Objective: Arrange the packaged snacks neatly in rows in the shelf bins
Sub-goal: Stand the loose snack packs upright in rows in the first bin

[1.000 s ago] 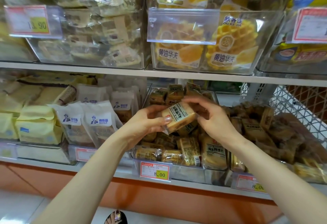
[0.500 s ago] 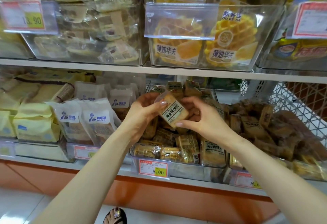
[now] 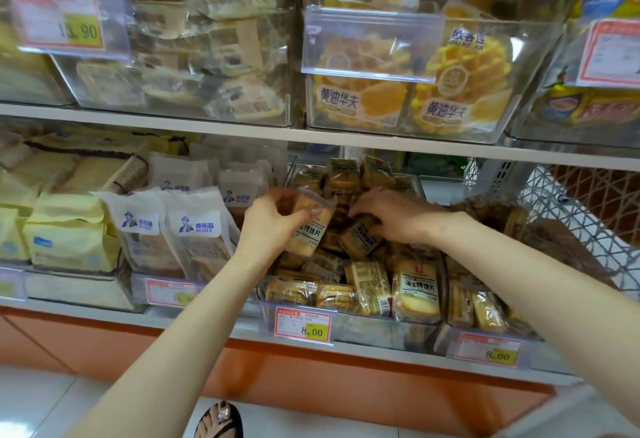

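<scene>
A clear bin point(image 3: 367, 328) on the lower shelf holds several small packets of toasted bread slices. My left hand point(image 3: 273, 226) grips one such packet point(image 3: 310, 233) by its top, upright over the bin's left side. My right hand point(image 3: 391, 212) reaches into the middle of the bin, palm down, fingers curled on another packet point(image 3: 360, 238) lying tilted in the pile. Along the bin's front, packets point(image 3: 415, 288) stand or lie in a rough row.
White bread bags point(image 3: 197, 230) and yellow bags point(image 3: 69, 230) fill bins to the left. Brown packets point(image 3: 491, 216) pile up in the right bin beside a wire basket point(image 3: 568, 209). Waffle packs point(image 3: 460, 77) sit in the upper bin. My sandalled foot point(image 3: 221, 420) is below.
Both hands held one packet above the bin; now the left hand alone holds it lower and my right hand has dropped onto another packet in the pile.
</scene>
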Tool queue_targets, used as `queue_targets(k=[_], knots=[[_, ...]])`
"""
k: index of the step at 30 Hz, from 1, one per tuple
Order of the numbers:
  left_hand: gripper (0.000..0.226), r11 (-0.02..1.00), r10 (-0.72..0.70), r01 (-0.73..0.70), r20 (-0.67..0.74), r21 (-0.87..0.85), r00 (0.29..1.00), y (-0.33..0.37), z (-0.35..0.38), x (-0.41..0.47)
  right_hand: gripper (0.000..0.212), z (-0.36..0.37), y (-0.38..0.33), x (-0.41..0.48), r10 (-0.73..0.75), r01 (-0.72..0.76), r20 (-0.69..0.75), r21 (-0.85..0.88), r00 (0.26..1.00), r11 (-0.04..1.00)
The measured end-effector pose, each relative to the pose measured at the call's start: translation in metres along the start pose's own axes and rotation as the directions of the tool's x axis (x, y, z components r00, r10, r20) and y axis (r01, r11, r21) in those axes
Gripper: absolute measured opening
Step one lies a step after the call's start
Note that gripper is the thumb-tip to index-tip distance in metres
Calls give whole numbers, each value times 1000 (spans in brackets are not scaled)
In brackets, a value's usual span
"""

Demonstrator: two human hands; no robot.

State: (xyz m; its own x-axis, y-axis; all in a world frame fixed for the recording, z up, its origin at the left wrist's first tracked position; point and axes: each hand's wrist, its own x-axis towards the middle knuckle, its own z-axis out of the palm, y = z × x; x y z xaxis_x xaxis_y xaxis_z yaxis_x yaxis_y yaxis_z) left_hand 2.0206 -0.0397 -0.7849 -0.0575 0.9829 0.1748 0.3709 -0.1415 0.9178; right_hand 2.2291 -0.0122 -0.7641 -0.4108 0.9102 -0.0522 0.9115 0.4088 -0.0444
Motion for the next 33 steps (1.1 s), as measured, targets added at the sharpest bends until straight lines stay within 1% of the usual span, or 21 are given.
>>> queue_targets(k=[3, 6, 8, 10, 12, 13, 15, 17, 18, 20, 21, 22, 24, 26, 28, 30, 33], knots=[[38, 990, 51, -42, -60, 133, 997, -1, 1, -2, 55, 3, -4, 15, 8, 13, 122, -170, 992, 985], [41, 964, 57, -32, -90, 262, 994, -3, 1, -3, 53, 4, -8, 25, 27, 28, 234, -228, 972, 973], [41, 950, 44, -14, -91, 311, 995, -4, 3, -3, 54, 4, -9, 29, 29, 37, 254, -253, 967, 967], [43, 958, -4, 21, -61, 285, 998, -5, 4, -1, 46, 5, -9, 32, 9, 57, 234, -272, 972, 961], [44, 982, -84, 82, 3, 169, 996, -5, 4, 1, 31, 4, -6, 33, -39, 84, 169, -264, 985, 961], [43, 987, -123, 118, 39, 109, 992, -5, 3, 3, 27, 1, -3, 32, -71, 102, 131, -252, 989, 962], [46, 983, -182, 180, 83, 28, 980, -6, 1, 5, 29, -6, 2, 27, -125, 137, 66, -218, 990, 966], [46, 971, -229, 235, 118, -37, 966, -6, -1, 5, 37, -17, 6, 19, -146, 145, -1, -134, 989, 980], [44, 964, -244, 255, 138, -68, 960, -5, -1, 4, 40, -24, 7, 14, -139, 137, -34, -62, 990, 989], [38, 959, -242, 261, 162, -111, 957, -4, -3, 2, 43, -35, 7, 2, -106, 114, -65, 121, 992, 986], [36, 961, -223, 244, 161, -127, 961, -4, -3, 2, 44, -41, 6, -4, -91, 104, -63, 234, 994, 967], [36, 963, -201, 224, 154, -150, 967, -4, -2, 2, 43, -44, 5, -10, -78, 91, -50, 358, 996, 929], [36, 957, -179, 202, 125, -210, 976, -2, 0, 1, 40, -47, 0, -19, -77, 77, -25, 587, 997, 806], [36, 949, -167, 187, 96, -252, 981, 1, 4, 0, 39, -44, -6, -23, -83, 70, -18, 730, 996, 680], [36, 955, -136, 151, 76, -255, 988, 5, 7, -2, 36, -37, -11, -22, -68, 78, -46, 783, 997, 617], [34, 964, -99, 116, 83, -240, 992, 7, 9, -3, 34, -33, -14, -20, -15, 79, -89, 779, 996, 621], [27, 963, -46, 85, 155, -256, 987, 10, 12, -6, 34, -29, -12, -20, 54, 72, -134, 779, 989, 623]])
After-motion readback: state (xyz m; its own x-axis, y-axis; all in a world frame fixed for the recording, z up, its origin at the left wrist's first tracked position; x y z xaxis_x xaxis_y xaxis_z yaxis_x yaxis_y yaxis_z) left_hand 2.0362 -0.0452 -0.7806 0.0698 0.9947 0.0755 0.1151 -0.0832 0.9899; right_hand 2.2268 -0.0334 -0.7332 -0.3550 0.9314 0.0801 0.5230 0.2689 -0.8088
